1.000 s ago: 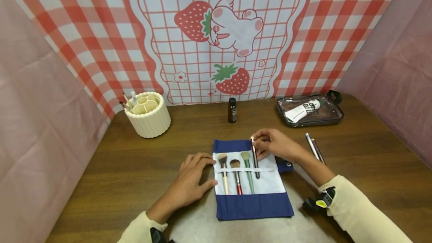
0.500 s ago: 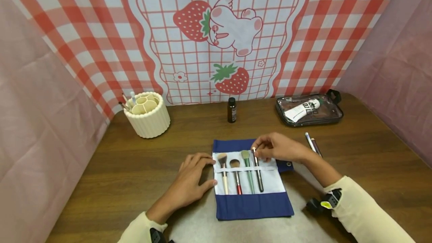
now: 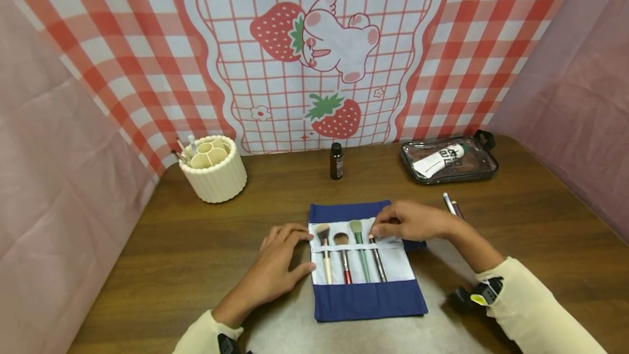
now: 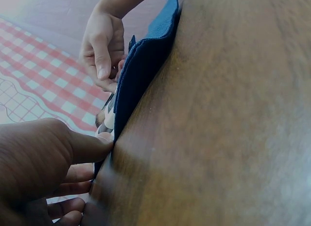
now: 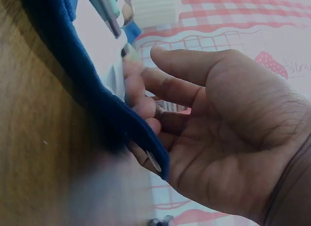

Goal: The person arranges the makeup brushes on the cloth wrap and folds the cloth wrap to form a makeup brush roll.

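A blue-and-white brush roll (image 3: 371, 302) lies unfolded on the table in the head view. Under its white elastic band lie a cream-handled brush (image 3: 327, 266), a red-handled brush (image 3: 346, 269), a green brush (image 3: 362, 258) and a dark slim makeup brush (image 3: 378, 264), their lower ends at the blue pocket. My right hand (image 3: 415, 222) touches the dark brush's top end with its fingertips; in the right wrist view its thumb (image 5: 182, 60) stands apart from the fingers. My left hand (image 3: 276, 258) rests at the roll's left edge, fingers spread, thumb (image 4: 92, 146) touching the edge.
A cream ribbed holder (image 3: 216, 179) with a few thin brushes stands at the back left. A dark bottle (image 3: 336, 161) is behind the roll. A clear pouch (image 3: 472, 165) with a white tube lies back right. Two slim sticks (image 3: 448, 202) lie beyond the right forearm.
The dark brush has slid down through the elastic band until its lower end meets the pocket. My right hand has followed it toward me, its pinch loosened. The left hand stays put.
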Demonstrator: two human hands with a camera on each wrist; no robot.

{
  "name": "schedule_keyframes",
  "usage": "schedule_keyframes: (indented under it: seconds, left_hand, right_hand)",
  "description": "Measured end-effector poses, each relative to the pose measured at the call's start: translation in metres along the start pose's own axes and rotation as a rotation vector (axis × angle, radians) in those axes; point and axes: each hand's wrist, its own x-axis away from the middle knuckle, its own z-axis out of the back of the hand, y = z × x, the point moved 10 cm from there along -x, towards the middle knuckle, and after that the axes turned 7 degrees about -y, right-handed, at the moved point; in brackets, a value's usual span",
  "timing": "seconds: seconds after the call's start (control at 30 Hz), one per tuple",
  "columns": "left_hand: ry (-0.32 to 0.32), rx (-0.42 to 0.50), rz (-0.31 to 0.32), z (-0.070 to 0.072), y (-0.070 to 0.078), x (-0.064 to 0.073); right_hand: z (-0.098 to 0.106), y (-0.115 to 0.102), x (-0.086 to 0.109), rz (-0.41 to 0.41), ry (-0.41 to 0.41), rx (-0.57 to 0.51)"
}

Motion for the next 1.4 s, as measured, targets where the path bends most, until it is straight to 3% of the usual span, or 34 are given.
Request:
schedule_keyframes:
  seconds: [0.13, 0.37, 0.53, 0.7, 0.93, 1.03, 1.2, 1.4]
  left_hand:
    - [0.001, 0.003, -0.002, 0.000, 0.000, 0.000]
    - [0.005, 0.012, -0.001, -0.001, 0.000, 0.000]
    - [0.007, 0.009, 0.002, -0.001, -0.001, 0.000]
    - [0.007, 0.015, 0.006, 0.000, -0.002, 0.000]
    - [0.002, 0.007, 0.002, -0.001, -0.002, -0.001]
    - [0.002, 0.006, -0.001, -0.001, -0.002, -0.001]
    - [0.002, 0.004, -0.001, -0.001, -0.002, -0.002]
    - [0.002, 0.005, 0.005, -0.001, -0.002, -0.001]
  right_hand:
    - [0.017, 0.005, 0.011, -0.094, 0.084, 0.016]
    - [0.072, 0.023, 0.053, -0.295, 0.345, 0.153]
    - [0.088, 0.052, 0.081, -0.489, 0.366, 0.246]
    - [0.092, 0.079, 0.099, -0.615, 0.381, 0.307]
    - [0.091, 0.108, 0.112, -0.764, 0.371, 0.267]
    - [0.088, 0.116, 0.111, -0.784, 0.344, 0.262]
    - [0.083, 0.120, 0.102, -0.749, 0.328, 0.307]
    - [0.084, 0.110, 0.090, -0.693, 0.384, 0.301]
